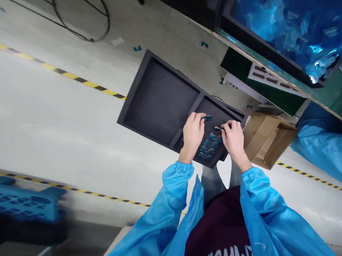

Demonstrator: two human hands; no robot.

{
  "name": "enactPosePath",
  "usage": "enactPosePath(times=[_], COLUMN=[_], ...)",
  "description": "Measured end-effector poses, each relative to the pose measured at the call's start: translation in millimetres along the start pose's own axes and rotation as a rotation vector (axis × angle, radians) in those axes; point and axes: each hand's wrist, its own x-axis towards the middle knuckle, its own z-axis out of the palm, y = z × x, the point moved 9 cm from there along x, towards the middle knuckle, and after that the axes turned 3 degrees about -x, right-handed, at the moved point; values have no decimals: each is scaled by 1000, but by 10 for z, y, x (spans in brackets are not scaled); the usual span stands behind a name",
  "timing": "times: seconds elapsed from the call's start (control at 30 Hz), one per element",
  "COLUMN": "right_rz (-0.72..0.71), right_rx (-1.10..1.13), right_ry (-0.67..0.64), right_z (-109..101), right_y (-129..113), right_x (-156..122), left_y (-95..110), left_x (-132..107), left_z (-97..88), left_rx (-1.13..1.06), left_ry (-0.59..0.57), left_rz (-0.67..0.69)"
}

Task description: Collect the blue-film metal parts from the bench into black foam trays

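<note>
A black foam tray [158, 98] with two compartments lies on my lap. Several small blue parts [210, 145] sit in rows in its right compartment; the left compartment holds nothing. My left hand [193, 132] is over the tray, fingers pinched on a small blue part [207, 118]. My right hand [234, 139] is beside it, fingers closed on a small dark part [217, 128] above the rows. Blue coat sleeves cover both arms.
A brown cardboard box [267, 140] stands on the floor to the right of the tray. A bench [284, 95] with a bin of blue scraps [295, 23] runs along the top right. Yellow-black floor tape [57, 70] and a blue pallet [10, 200] lie at left.
</note>
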Motion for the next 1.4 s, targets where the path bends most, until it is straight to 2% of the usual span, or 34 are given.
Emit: enactPosePath(times=[0.13, 0.23, 0.33, 0.43, 0.53, 0.6, 0.7, 0.83, 0.93, 1.0, 1.07, 1.13, 1.23, 1.33, 1.4], right_rz=[-53, -99, -125, -129, -165, -168, -90, 61, 102, 74, 24, -22, -27, 61, 100], right_rx=[-176, -180, -148, -77, 23, 87, 157, 184, 255, 307, 346, 383, 513, 733, 831], right_ry=[-97, -150, -180, -154, -71, -26, 9, 94, 158, 152, 112, 72, 51, 45, -10], right_z=[66, 152, 221, 216, 125, 56, -47, -254, -385, -408, -392, -373, -363, -314, -241], right_y=[-44, -52, -53, -53, -41, 50, 363, 889, 1109, 1091, 959, 768, 510, 393, 345], right_x=[11, 2, -39, -117, -303, -507, -856, -1158, -1149, -1058, -945, -827, -601, -292, -78], left_y=[-39, -52, 18, 217, 425, 507, 526, 457, 434, 428, 424, 396, 215, 66, 88], left_x=[-6, -12, -9, 23, 74, 108, 146, 130, 92, 94, 116, 132, 59, -159, -281], left_z=[13, -5, -43, 8, 209, 381, 553, 544, 521, 517, 484, 411, 305, 496, 669], left_rx=[-54, -112, -143, -151, -153, -129, -71, -9, 52, 64, 33, -64, -393, -805, -947], left_ry=[47, 70, 64, -18, -142, -205, -218, -132, -119, -137, -149, -133, -28, 5, -12], left_rz=[-11, -17, 2, 86, 176, 212, 219, 195, 207, 208, 195, 138, -117, -410, -497])
